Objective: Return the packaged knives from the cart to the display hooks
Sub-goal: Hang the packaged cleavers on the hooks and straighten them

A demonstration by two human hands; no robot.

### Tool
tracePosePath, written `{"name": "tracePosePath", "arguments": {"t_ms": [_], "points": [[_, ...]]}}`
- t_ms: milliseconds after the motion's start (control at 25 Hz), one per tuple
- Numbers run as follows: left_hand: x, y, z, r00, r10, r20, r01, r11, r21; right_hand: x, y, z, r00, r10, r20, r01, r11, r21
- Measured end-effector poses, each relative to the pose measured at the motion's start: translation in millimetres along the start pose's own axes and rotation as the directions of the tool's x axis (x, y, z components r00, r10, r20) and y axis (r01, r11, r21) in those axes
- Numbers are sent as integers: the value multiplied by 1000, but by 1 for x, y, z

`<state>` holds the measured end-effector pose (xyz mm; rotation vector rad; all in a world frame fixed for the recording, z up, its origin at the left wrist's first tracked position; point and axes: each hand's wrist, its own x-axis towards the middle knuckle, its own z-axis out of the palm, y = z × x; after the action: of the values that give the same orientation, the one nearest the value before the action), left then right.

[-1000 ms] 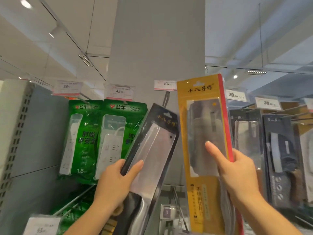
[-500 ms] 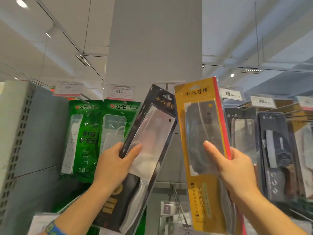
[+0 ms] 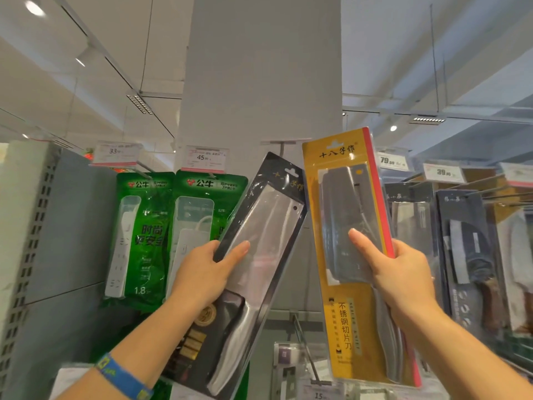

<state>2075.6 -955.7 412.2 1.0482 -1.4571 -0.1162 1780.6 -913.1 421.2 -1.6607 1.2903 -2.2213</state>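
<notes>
Your left hand [image 3: 202, 272] is clamping the black-carded blister-packed steel cleaver [image 3: 259, 255] mid-pack, tilting it toward the metal display hook [image 3: 282, 150]. Your right hand [image 3: 403, 275] is gripping the yellow-carded cleaver pack [image 3: 346, 197] upright beside it. Both are looking stiff, slick and handle-heavy, so mid-card holds seem best.

A shop aisle: price tags [image 3: 207, 160] sit above hooks [image 3: 503, 196] hung with power strips [image 3: 144, 235] and packaged knives [image 3: 467, 255], on slotted metal shelving [image 3: 34, 226].
</notes>
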Motion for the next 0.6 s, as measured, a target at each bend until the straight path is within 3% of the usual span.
{"name": "tracePosePath", "arguments": {"t_ms": [200,320,400,480,600], "points": [[10,-4,-21,991,-35,-126,30,999,-41,3,3,2,1000,-11,11,11,1000,18],[3,-5,-20,999,50,4,-50,979,196,5,1,5,999,-34,11,34,999,28],[-14,-15,-7,997,-22,77,-1,958,285,6,-1,8,999,-33,26,32,999,41],[-30,-31,0,996,-84,20,77,965,251,5,-1,10,998,-46,43,44,997,59],[-33,-35,1,999,-45,-18,48,983,176,9,3,15,997,-61,49,57,996,68]]}}
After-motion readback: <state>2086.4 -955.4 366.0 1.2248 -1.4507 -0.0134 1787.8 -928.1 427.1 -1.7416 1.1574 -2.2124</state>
